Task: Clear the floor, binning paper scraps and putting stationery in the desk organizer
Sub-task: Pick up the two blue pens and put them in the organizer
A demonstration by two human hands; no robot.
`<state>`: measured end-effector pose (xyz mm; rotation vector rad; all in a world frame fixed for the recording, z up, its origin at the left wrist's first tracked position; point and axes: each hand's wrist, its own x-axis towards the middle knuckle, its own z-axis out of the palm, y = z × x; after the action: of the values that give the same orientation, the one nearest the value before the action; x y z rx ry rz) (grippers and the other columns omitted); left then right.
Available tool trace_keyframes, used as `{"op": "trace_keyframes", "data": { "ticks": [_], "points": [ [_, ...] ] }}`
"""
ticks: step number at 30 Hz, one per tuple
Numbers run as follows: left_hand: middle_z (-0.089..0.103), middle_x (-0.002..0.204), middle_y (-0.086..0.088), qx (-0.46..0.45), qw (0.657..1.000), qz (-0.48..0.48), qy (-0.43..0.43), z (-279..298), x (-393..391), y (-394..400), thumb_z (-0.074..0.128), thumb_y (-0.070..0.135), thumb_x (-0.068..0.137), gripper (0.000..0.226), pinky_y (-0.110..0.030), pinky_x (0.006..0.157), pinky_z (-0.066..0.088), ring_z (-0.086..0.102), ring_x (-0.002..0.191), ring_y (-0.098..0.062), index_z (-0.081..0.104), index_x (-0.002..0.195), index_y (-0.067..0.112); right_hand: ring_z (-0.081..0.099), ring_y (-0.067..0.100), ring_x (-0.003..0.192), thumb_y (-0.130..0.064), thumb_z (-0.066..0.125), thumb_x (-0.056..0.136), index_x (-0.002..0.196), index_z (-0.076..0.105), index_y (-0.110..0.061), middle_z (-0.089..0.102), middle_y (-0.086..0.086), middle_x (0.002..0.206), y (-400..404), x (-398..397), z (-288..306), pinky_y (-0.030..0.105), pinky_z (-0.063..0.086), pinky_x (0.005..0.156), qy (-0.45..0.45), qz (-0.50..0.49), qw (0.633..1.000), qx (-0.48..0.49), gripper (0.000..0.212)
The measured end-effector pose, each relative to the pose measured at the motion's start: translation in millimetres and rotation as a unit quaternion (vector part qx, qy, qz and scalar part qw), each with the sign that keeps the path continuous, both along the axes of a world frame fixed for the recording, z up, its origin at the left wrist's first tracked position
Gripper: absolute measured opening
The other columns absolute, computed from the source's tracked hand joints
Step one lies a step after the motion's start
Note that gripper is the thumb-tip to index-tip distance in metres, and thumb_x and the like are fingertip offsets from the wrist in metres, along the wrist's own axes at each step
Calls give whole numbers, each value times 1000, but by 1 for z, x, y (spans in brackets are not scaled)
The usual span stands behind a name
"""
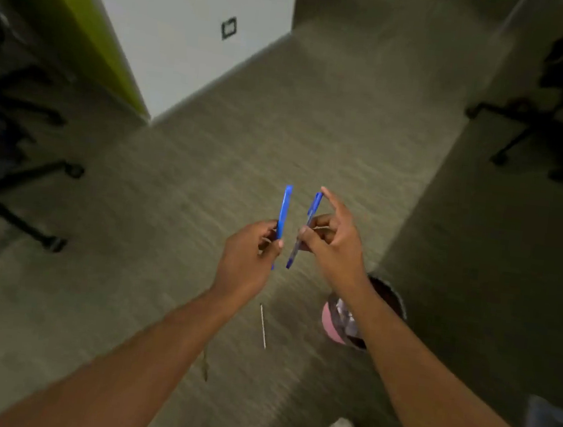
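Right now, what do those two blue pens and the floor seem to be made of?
Left pen: probably plastic, solid bright blue, smooth look. Right pen: likely plastic too, blue with a paler, perhaps see-through lower barrel. Floor: seemingly short-pile carpet, matte grey with fine streaks; blur leaves it uncertain.

Dim, soft with motion blur, shadowy at the bowed edges.
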<state>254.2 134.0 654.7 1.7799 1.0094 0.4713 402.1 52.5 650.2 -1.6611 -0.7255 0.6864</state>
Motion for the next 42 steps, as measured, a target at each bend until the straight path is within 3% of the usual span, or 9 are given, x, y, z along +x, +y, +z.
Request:
{"op": "trace_keyframes", "data": {
  "ticks": [4,8,11,15,23,28,33,36,42],
  "points": [
    [76,97,-3,15,995,-67,-72,107,57,-49,64,11,98,26,-47,83,61,74,88,-23,69,112,33,74,14,72,-2,73,91,145,50,-40,67,5,86,-75,52,115,43,67,75,-38,-70,995,53,70],
    [65,115,2,12,977,-181,-109,175,123,-110,68,6,95,72,-45,76,64,74,85,-25,41,152,40,77,18,76,-7,75,90,141,51,-43,71,-2,84,-167,99,178,43,67,77,-85,-123,987,52,67],
    [58,121,3,19,949,-300,-95,205,165,-160,70,3,93,101,-42,73,66,75,82,-22,15,155,60,77,15,82,-11,76,92,141,48,-42,73,1,88,-240,124,200,29,65,73,-119,-154,980,42,65],
    [57,121,5,22,912,-401,-84,238,222,-228,71,-1,90,117,-38,71,67,75,87,-19,4,145,78,77,22,85,-12,72,96,142,45,-38,73,4,90,-322,154,219,46,66,82,-137,-203,969,35,59],
    [57,115,-3,51,861,-496,-101,276,321,-352,65,2,97,97,-46,72,67,74,94,-26,20,147,72,78,18,79,-18,66,101,136,46,-41,73,-3,91,-450,208,243,25,65,72,-180,-321,929,36,47],
    [57,117,0,58,834,-539,-97,266,372,-418,65,12,100,76,-43,71,68,75,94,-22,32,142,66,78,19,79,-32,65,101,133,42,-37,74,-1,92,-508,223,235,32,67,76,-170,-407,897,27,40],
    [59,116,10,28,832,-543,-110,230,420,-470,66,16,100,62,-18,60,60,75,89,-13,41,135,60,77,11,80,-23,66,102,122,45,-40,70,-8,92,-553,229,209,30,67,73,-132,-511,849,5,33],
    [61,107,17,30,827,-550,-113,207,446,-490,68,20,99,63,-18,66,61,73,92,-8,40,121,71,75,4,82,-23,65,102,119,49,-38,70,-12,99,-583,236,197,20,63,65,-126,-561,818,-9,27],
    [72,98,15,12,829,-550,-102,177,501,-514,70,26,98,42,-29,75,66,72,90,-5,50,124,53,77,8,76,-24,65,101,110,54,-42,74,-6,91,-632,268,179,23,63,68,-111,-665,737,-55,23]
  ]
}}
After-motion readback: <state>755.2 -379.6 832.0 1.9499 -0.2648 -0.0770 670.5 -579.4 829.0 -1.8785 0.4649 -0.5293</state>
